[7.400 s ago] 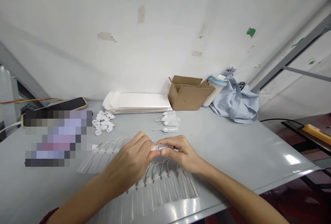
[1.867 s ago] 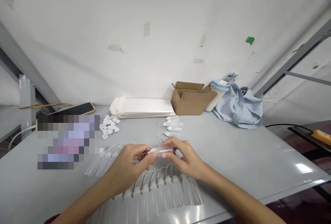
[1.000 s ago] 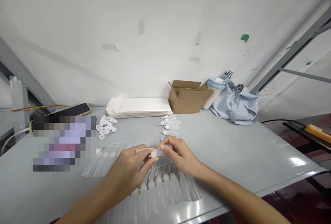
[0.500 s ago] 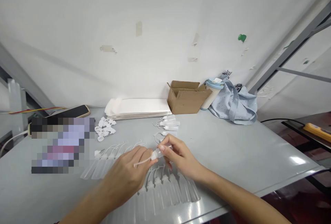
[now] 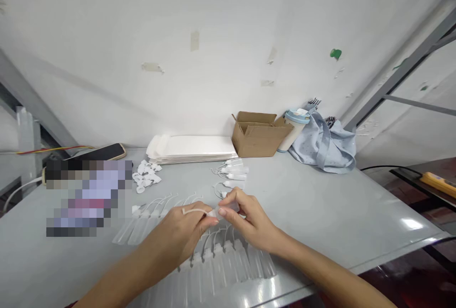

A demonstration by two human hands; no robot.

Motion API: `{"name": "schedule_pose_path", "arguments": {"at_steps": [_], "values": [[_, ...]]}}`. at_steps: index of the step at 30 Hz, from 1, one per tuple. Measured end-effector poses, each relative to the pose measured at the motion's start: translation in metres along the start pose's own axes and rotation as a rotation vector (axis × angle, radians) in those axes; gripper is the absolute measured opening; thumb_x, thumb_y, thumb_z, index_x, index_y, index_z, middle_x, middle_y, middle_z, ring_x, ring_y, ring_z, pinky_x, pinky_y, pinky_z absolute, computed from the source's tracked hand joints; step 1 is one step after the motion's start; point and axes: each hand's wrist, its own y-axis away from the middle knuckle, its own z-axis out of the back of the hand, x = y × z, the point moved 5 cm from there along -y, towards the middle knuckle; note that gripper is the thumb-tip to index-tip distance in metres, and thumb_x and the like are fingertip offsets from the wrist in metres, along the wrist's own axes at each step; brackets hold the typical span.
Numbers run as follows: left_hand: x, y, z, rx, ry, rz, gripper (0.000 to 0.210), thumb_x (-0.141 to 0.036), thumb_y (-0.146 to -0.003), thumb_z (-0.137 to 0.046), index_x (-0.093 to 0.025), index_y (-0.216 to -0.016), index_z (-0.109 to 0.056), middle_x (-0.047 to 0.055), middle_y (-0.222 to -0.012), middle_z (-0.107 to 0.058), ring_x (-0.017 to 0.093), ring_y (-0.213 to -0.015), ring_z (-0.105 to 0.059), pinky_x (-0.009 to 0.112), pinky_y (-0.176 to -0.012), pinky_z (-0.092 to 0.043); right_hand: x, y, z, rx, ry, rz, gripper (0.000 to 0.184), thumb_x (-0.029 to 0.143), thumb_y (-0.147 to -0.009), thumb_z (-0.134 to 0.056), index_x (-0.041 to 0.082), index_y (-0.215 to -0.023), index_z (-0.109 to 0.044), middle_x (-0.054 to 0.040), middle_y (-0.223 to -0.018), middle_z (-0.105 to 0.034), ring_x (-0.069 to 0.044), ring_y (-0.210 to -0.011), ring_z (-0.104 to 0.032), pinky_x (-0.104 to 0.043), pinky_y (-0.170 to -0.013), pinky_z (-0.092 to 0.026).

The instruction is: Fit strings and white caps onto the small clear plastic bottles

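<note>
A small clear plastic tube (image 5: 233, 205) with a white cap (image 5: 212, 213) and a thin tail lies sideways between my hands. My left hand (image 5: 187, 227) is closed, pinching the cap end between thumb and fingers. Closed around the clear body is my right hand (image 5: 251, 218), its thumb near the cap. Beneath and in front of my hands, a row of clear tubes (image 5: 228, 263) with thin white tails lies on the table. Another group of tubes (image 5: 137, 229) lies to the left, partly covered by my left hand. A few capped tubes (image 5: 237, 176) lie just beyond my right hand.
On the grey table (image 5: 320, 213), loose white caps (image 5: 147, 172) lie at left, beside a blurred-out item (image 5: 89, 199) and a phone (image 5: 110, 152). Along the wall are stacked white trays (image 5: 195, 147), an open cardboard box (image 5: 261, 139), a lidded cup (image 5: 292, 132) and a blue bag (image 5: 324, 149).
The tube has turned closer to level, and its tail now points left rather than down-left. Both hands stay together on it. The view has shifted slightly.
</note>
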Motion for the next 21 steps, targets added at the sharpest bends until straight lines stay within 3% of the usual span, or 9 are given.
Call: {"name": "schedule_pose_path", "arguments": {"at_steps": [4,7,9,12,14,17,21], "values": [[-0.021,0.002,0.005,-0.222,-0.403,-0.312,0.029,-0.016,-0.095,-0.039,-0.019,-0.067,-0.046,-0.003,-0.056,-0.047,0.013,-0.049,-0.041,0.027,-0.045,-0.026,-0.015,-0.004,-0.009,0.06,-0.428,-0.226,0.029,0.044,-0.087,-0.056,0.02,-0.076,-0.044,0.0091,-0.055,-0.037,-0.005,-0.043,-0.033,-0.019,-0.042,-0.034],[-0.033,0.002,0.009,-0.315,-0.546,-0.405,0.026,-0.012,-0.091,-0.046,-0.019,-0.066,-0.046,-0.002,-0.054,-0.046,0.014,-0.048,-0.041,0.029,-0.044,-0.023,-0.022,-0.005,-0.016,0.141,-0.706,-0.385,0.035,0.043,-0.083,-0.063,0.02,-0.071,-0.039,0.0102,-0.054,-0.033,-0.004,-0.042,-0.026,-0.016,-0.038,-0.034],[-0.031,0.0,0.01,-0.283,-0.466,-0.303,0.028,-0.016,-0.093,-0.043,-0.019,-0.066,-0.046,-0.002,-0.055,-0.047,0.014,-0.048,-0.044,0.028,-0.045,-0.027,-0.024,-0.003,-0.02,0.19,-0.796,-0.48,0.037,0.041,-0.084,-0.063,0.02,-0.069,-0.037,0.01,-0.053,-0.034,-0.003,-0.041,-0.025,-0.015,-0.037,-0.031],[-0.015,-0.003,0.004,-0.092,-0.206,-0.018,0.036,-0.022,-0.097,-0.035,-0.019,-0.063,-0.042,-0.004,-0.055,-0.048,0.009,-0.046,-0.046,0.023,-0.045,-0.033,-0.024,-0.003,-0.019,0.178,-0.794,-0.506,0.037,0.04,-0.084,-0.063,0.02,-0.069,-0.036,0.0097,-0.052,-0.035,-0.003,-0.041,-0.025,-0.014,-0.036,-0.027],[-0.009,-0.002,-0.002,0.031,-0.096,0.087,0.039,-0.023,-0.098,-0.034,-0.019,-0.059,-0.037,-0.006,-0.052,-0.046,0.007,-0.042,-0.044,0.02,-0.043,-0.033,-0.024,-0.004,-0.017,0.148,-0.749,-0.491,0.037,0.041,-0.083,-0.064,0.02,-0.069,-0.037,0.0096,-0.052,-0.035,-0.003,-0.041,-0.025,-0.014,-0.036,-0.026],[-0.013,-0.002,0.001,0.03,-0.136,-0.001,0.04,-0.021,-0.098,-0.033,-0.019,-0.058,-0.037,-0.005,-0.051,-0.045,0.008,-0.042,-0.043,0.021,-0.042,-0.032,-0.027,-0.001,-0.02,0.197,-0.807,-0.584,0.038,0.041,-0.082,-0.065,0.02,-0.069,-0.036,0.0099,-0.051,-0.034,-0.003,-0.041,-0.023,-0.014,-0.037,-0.023],[-0.032,0.001,0.007,-0.116,-0.437,-0.335,0.036,-0.012,-0.096,-0.031,-0.018,-0.066,-0.049,-0.002,-0.054,-0.049,0.014,-0.046,-0.046,0.027,-0.044,-0.031,-0.03,0.001,-0.024,0.292,-0.944,-0.704,0.042,0.038,-0.08,-0.068,0.021,-0.068,-0.032,0.01,-0.051,-0.032,-0.003,-0.041,-0.02,-0.015,-0.037,-0.017]]}}
